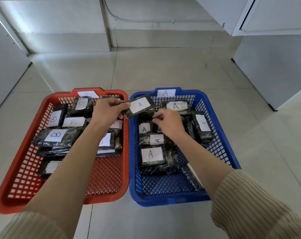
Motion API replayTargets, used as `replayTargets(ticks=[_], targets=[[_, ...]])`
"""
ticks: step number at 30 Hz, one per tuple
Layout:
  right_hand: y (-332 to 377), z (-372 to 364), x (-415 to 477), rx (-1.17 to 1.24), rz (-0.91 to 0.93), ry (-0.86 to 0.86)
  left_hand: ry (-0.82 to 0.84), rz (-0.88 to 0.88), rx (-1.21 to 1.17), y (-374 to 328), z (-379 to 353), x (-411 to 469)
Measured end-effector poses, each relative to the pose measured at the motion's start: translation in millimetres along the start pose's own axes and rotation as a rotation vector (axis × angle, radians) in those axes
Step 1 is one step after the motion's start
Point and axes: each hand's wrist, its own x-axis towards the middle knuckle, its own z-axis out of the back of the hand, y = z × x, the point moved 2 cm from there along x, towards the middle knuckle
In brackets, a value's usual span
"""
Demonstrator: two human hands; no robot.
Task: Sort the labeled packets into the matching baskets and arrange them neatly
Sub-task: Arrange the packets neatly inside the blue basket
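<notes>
A red basket point(25, 178) tagged B sits on the left, a blue basket point(220, 149) tagged A on the right. Both hold several dark wrapped packets with white letter labels. My left hand point(108, 111) grips one end of a packet labeled A point(140, 105) and holds it over the near rims where the two baskets meet, above the blue basket's back left corner. My right hand point(168, 123) is inside the blue basket, fingers pinched on the edge of a dark packet point(146, 116) lying just under the held one. B packets point(55, 135) fill the red basket's far half.
Both baskets rest on a pale tiled floor point(163, 69). White cabinet panels stand at left point(4, 62) and right point(274, 66), with a white wall base behind. The near halves of both baskets show bare mesh.
</notes>
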Motion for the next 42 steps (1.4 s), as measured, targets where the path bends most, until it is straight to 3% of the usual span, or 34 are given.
replayTargets(ticks=[2,4,8,10,12,14,16,19,31,37,42], targets=[[-4.5,17.9,-6.4,0.246,-0.055,-0.128,0.006,-0.008,0.033,-0.3,0.1,-1.0],[-4.4,37.3,-12.3,0.456,-0.037,-0.126,0.066,-0.014,0.068,-1.0,-2.3,-3.1],[-1.5,51.7,-17.7,0.624,-0.104,0.253,0.254,0.020,0.092,-4.9,-16.8,-11.3],[-4.9,51.7,-17.5,0.675,-0.150,0.250,0.179,-0.047,0.177,-3.8,-24.8,-14.4],[-11.3,51.8,-16.5,0.695,-0.224,0.140,-0.014,-0.231,0.522,1.5,-31.2,-20.3],[-18.3,48.5,-17.8,0.665,-0.305,0.061,-0.123,-0.354,0.821,12.0,-38.1,-31.0],[-23.2,40.8,-19.4,0.604,-0.352,0.039,-0.078,-0.306,0.911,24.3,-45.5,-38.2],[-20.6,29.0,-22.3,0.482,-0.365,0.034,0.012,-0.192,0.861,36.7,-51.1,-39.3],[-1.7,14.1,-15.0,0.048,-0.288,0.005,0.003,-0.199,0.879,34.3,-51.3,-40.0],[-8.4,19.5,-16.7,0.074,-0.317,0.070,0.042,-0.467,0.979,33.1,-52.3,-39.9],[-12.4,19.3,-21.7,0.057,-0.288,0.055,0.217,-0.490,1.180,27.8,-61.4,-41.1]])
